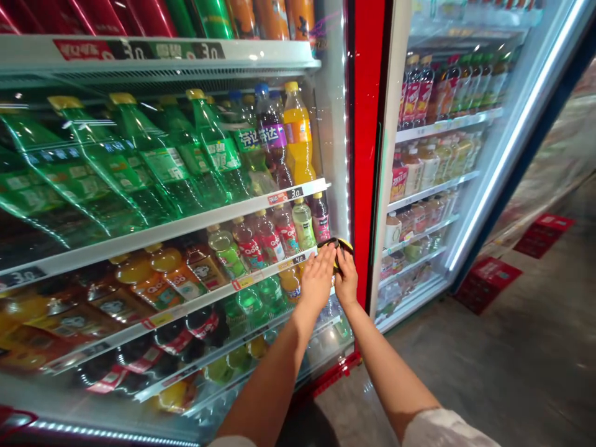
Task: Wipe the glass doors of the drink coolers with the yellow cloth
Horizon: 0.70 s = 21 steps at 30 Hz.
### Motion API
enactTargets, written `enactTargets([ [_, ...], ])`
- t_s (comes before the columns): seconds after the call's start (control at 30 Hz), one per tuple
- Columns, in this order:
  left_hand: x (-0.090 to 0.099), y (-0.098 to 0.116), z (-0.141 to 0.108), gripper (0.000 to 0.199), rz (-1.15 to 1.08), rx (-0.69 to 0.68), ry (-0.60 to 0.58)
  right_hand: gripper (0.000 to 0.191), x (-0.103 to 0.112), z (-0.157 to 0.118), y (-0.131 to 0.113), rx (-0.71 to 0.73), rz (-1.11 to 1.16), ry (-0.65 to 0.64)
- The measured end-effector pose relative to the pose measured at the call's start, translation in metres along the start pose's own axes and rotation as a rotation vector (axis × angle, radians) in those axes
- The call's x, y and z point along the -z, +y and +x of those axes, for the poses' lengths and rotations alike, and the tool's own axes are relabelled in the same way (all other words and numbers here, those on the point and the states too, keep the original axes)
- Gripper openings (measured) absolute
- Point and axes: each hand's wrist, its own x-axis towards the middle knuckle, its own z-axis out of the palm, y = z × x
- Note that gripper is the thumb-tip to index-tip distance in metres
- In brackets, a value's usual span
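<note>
Both arms reach forward to the right end of a shelf in a drinks cooler. My left hand (318, 278) has its fingers together, lying against a small black and yellow object (343, 246). My right hand (346, 278) is wrapped round the right side of that same object, which the hands partly cover. What the object is cannot be made out. Just behind it, a dark bottle with a pink label (320, 217) and a pale green bottle (303, 225) stand on the shelf with the 4.0 price tag (261, 274).
Green bottles (216, 149) and an orange bottle (298, 133) fill the shelf above. A red cooler frame (365, 155) rises right of the hands. Beyond it stands a second lit cooler (435, 130). Red crates (487, 282) sit on the grey floor (465, 379).
</note>
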Motion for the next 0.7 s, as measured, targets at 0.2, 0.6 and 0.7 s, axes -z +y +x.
enactTargets([
  [0.2,-0.006,-0.015,-0.025,0.081,0.053,0.003,0.029,0.078,-0.015,-0.015,-0.003,0.06,0.037,-0.025],
  [0.6,-0.039,0.01,0.006,0.072,0.153,-0.121,0.094,0.083,0.014,-0.011,0.03,0.041,-0.086,0.012],
  [0.7,-0.035,0.006,0.007,0.076,0.155,-0.103,0.11,0.082,0.017,0.002,0.028,0.121,-0.094,-0.002],
])
